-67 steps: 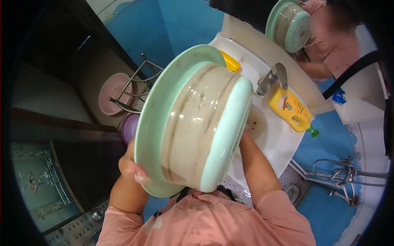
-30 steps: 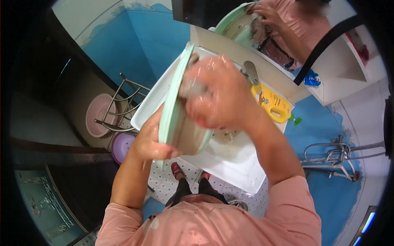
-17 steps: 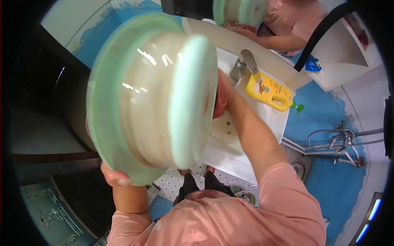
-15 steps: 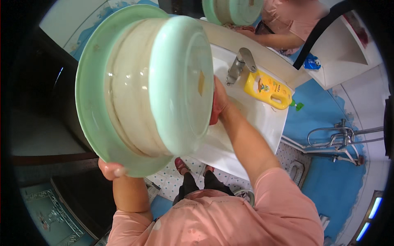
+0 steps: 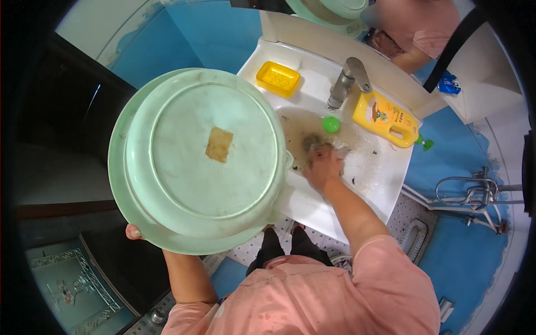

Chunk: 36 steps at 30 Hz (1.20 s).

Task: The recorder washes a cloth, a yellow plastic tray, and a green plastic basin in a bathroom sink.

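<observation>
A large light-green plastic basin (image 5: 184,184) is tipped so that its underside faces me, with a brownish square patch on the bottom. My left hand (image 5: 134,232) grips its wide rim at the lower left; most of the fingers are hidden behind it. In the white sink (image 5: 318,215), my right hand (image 5: 325,167) reaches into murky water with dark bits. Beside its fingertips is a dark greyish spot I cannot make out. The fingers are blurred and partly under water. A round bright-green object (image 5: 331,124) lies near that hand, below the faucet (image 5: 347,84).
On the sink's back ledge sits a yellow soap dish (image 5: 278,79). A yellow bottle with a green pump (image 5: 385,119) lies along the right rim. Behind stands a mirror (image 5: 413,33); a shower mixer (image 5: 483,190) is on the blue wall at right.
The basin has turned until its bottom faces me and has moved lower, uncovering the soap dish and sink. My right hand has gone from the basin's side into the water; the red cloth is out of sight.
</observation>
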Available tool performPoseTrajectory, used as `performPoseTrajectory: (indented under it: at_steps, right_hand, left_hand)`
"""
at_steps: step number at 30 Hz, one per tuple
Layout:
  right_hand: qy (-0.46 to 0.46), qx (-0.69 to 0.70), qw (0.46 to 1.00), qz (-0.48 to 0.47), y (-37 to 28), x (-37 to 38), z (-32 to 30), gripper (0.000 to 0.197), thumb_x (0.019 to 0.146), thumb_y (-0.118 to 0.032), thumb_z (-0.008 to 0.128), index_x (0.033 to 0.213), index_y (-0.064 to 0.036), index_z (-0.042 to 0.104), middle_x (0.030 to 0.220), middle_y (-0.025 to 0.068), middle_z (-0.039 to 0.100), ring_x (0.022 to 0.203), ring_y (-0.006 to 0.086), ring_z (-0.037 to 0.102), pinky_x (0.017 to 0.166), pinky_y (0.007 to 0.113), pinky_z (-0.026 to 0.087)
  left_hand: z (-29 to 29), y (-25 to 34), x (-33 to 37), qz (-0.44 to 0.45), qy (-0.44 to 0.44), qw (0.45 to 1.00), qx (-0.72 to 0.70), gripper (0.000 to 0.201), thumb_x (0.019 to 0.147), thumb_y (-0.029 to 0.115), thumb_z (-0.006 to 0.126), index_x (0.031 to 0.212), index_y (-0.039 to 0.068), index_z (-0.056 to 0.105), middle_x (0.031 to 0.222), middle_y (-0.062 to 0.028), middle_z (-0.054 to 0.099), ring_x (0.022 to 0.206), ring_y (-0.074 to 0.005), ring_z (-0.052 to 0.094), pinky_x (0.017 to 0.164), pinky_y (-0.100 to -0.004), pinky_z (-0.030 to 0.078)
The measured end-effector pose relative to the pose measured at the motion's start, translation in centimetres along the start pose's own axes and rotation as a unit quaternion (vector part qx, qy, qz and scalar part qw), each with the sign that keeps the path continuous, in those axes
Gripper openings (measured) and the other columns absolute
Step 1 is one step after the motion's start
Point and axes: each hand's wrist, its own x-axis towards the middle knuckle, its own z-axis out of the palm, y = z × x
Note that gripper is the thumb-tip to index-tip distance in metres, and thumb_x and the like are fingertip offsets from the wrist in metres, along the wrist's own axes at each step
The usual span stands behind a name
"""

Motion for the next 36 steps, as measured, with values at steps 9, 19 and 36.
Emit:
performPoseTrajectory:
  at_steps: [9, 19, 36]
  right_hand:
    - [-0.085, 0.562, 0.821, -0.061, 2.3, 4.7, -9.2, 0.042, 0.079, -0.018, 0.067, 0.118, -0.0064, 0.056, 0.105, 0.0081, 0.062, 0.097, 0.0159, 0.057, 0.089, 0.030, 0.043]
    - [0.181, 0.599, 0.743, -0.238, -8.3, 6.2, -22.1, 0.042, 0.080, -0.022, 0.065, 0.114, -0.0020, 0.053, 0.097, 0.0122, 0.064, 0.089, 0.0253, 0.062, 0.082, 0.033, 0.047]
    - [0.024, 0.290, 0.951, -0.104, 0.8, 1.2, -2.4, 0.037, 0.088, -0.036, 0.045, 0.109, -0.0075, 0.054, 0.104, 0.0252, 0.057, 0.096, 0.0394, 0.055, 0.087, 0.044, 0.042]
  left_hand:
    - [0.1, -1.4, 0.5, 0.022, 0.061, 0.997, -0.046, 0.085, 0.059, 0.029, 0.064, 0.133, -0.003, 0.037, 0.129, -0.0189, 0.047, 0.116, -0.0318, 0.048, 0.098, -0.0415, 0.039]
    - [3.3, -4.7, 1.6, 0.010, 0.080, 0.989, -0.126, 0.082, 0.062, 0.030, 0.060, 0.134, -0.002, 0.037, 0.130, -0.0203, 0.046, 0.116, -0.0341, 0.048, 0.098, -0.0437, 0.039]
    - [2.7, -2.5, 2.6, 0.034, 0.010, 0.976, -0.217, 0.078, 0.065, 0.026, 0.056, 0.133, -0.005, 0.035, 0.131, -0.0244, 0.044, 0.119, -0.0355, 0.045, 0.101, -0.0453, 0.037]
